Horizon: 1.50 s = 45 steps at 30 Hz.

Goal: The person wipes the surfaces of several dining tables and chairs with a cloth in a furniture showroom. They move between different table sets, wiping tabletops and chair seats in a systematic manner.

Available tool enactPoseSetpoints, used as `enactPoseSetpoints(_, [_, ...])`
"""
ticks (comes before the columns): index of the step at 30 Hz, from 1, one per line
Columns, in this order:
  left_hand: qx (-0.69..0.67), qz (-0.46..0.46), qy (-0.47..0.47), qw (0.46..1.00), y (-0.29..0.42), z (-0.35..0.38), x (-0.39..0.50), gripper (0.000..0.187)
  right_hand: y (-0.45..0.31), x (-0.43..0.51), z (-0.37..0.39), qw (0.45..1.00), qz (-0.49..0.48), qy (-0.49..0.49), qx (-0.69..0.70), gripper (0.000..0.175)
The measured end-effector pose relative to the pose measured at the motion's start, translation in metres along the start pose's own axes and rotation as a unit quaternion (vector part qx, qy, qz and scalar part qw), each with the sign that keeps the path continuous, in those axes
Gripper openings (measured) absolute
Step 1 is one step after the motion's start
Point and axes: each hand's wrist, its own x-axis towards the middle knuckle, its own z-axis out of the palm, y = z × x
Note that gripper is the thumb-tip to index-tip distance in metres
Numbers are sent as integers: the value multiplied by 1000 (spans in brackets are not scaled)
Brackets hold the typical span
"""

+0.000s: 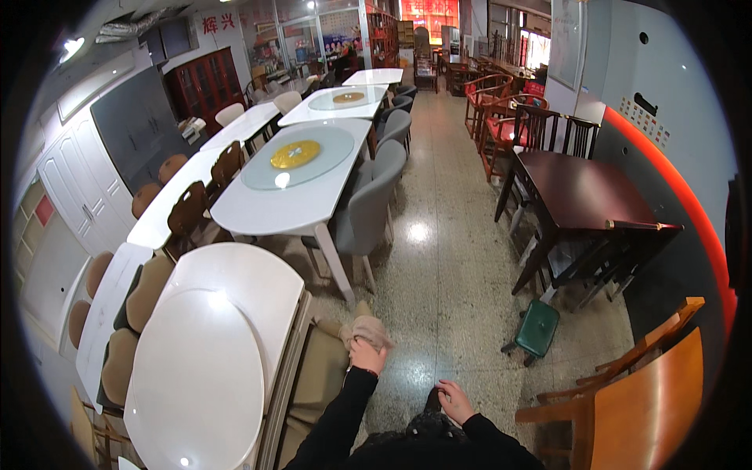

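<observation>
My left hand (367, 357) is closed around a bunched beige-pink cloth (371, 330). The cloth is against the edge of an olive-beige upholstered chair (320, 364), which is tucked alongside a white table with a round raised top (200, 376). In front of my body hangs my right hand (455, 402), its fingers loosely bent and nothing visible in it. Just beside that hand, the dark tip of a shoe (433, 399) shows over the speckled stone floor.
Ahead on the left stands a white dining table (270, 214) with a glass turntable (335, 147) and grey chairs (376, 202). To the right are a dark red wooden table (587, 182), a green-topped stool (537, 328) and an orange-brown wooden table (652, 405). A tiled aisle (435, 264) runs between.
</observation>
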Motion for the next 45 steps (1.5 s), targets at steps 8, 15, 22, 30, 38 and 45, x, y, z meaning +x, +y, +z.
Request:
enactPoseSetpoints(8, [-8,-43,24,999,20,-8,61,87,28,103,-68,1000,-22,0,21,26])
enactPoseSetpoints(15, [44,-65,74,994,32,2,84,72,50,164,-103,997,-73,-36,-1,26])
enactPoseSetpoints(22, [109,-55,103,987,39,6,114,59,70,184,-115,996,-68,-54,13,27])
enactPoseSetpoints(30, [40,-102,-74,991,65,11,199,41,138,193,-164,993,113,-21,21,35])
enactPoseSetpoints(38, [-268,2,129,955,132,32,326,25,153,297,-155,989,139,-17,38,30])
enactPoseSetpoints(45, [-160,140,341,916,172,-45,482,52,115,452,-188,997,71,-40,-13,26])
